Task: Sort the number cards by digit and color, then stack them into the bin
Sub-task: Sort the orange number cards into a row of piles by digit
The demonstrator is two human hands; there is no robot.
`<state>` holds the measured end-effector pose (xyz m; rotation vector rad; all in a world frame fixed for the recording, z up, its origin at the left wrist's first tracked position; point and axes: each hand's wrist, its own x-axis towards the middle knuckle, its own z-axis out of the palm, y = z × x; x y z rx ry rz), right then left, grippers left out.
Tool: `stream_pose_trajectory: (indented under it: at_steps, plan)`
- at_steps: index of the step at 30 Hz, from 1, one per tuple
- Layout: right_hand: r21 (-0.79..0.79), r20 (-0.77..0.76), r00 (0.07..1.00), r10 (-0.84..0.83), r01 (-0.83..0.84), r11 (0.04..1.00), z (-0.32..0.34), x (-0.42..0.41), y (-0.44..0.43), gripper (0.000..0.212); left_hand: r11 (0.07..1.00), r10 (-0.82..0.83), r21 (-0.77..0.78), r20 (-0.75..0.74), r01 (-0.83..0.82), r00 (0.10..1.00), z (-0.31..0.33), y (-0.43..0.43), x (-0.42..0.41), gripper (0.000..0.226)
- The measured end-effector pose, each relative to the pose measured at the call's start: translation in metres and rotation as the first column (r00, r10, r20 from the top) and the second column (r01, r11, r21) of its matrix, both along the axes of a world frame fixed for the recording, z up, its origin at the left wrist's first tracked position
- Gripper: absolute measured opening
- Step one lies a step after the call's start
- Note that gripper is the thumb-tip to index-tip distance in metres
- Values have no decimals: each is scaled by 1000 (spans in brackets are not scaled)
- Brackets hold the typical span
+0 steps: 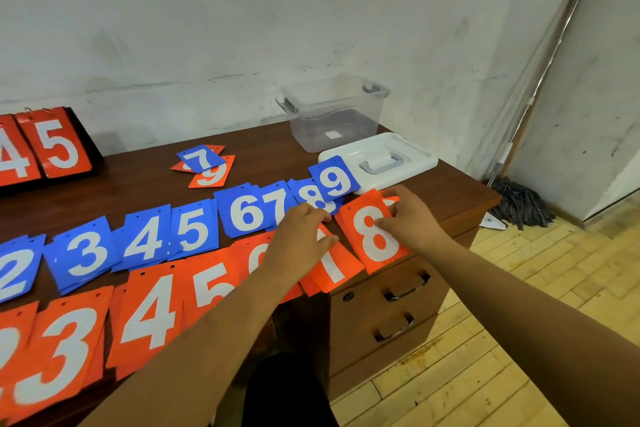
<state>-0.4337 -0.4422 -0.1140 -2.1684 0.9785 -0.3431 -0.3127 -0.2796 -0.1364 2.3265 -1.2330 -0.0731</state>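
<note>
Centre-right of frame, on bench [138,166]: right hand [412,215] pinching orange 8 card [370,246]; left hand [301,239] over orange 7 card [334,270], grip unclear.

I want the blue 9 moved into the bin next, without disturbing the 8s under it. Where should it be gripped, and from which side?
Pinch the blue 9 card at its top-left corner, coming from the far left. Its right part seems propped on the white lid, so that corner likely stands free of the desk.
</note>
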Motion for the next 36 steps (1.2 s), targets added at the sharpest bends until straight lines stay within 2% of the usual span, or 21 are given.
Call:
stream_pose_trajectory:
  at_steps: [2, 4, 9, 12, 16, 19, 21, 26, 31, 36]
  plan:
    - [-73, -74, 996, 41, -46, 996, -5, 4, 5, 57, 984, -93, 163, 102, 75, 990, -6, 1, 8, 54]
    - [-171, -136, 990, 44, -67, 983, -11, 9, 12, 60, 959, -141, 263, 103, 110, 985, -10, 0, 12, 56]
    - [-307, -245, 969, 25, -102, 946, -25, 22, 23, 65, 943, -194, 289, 83, 163, 977, -10, 4, 18, 53]
    - [-403, -273, 962, 1, -115, 908, -29, 24, 24, 60, 928, -228, 320, 77, 192, 971, -7, 5, 22, 53]
    - [-575, -366, 929, -58, -177, 799, -33, 24, 24, 54, 933, -240, 284, 26, 223, 971, -9, 7, 28, 53]
    - [-603, -250, 967, -37, -126, 788, -29, 26, 21, 44, 964, -216, 148, -52, 222, 975, -7, 8, 33, 50]
    - [-588, -148, 989, 14, -99, 802, -22, 32, 20, 39, 976, -198, 80, -50, 202, 979, 0, 10, 40, 43]
    - [-492, -20, 991, 129, -122, 862, -4, 71, 26, 41, 999, -21, -38, 21, 22, 1000, 23, 32, 87, 24]
    - [-456, -27, 967, 252, -236, 858, 4, 132, 33, 40, 964, 261, 34, 30, -262, 965, 29, 60, 162, 21]
    - [-422, -7, 947, 320, -293, 858, 4, 199, 49, 35, 896, 433, 92, 39, -435, 901, 25, 60, 221, 17]
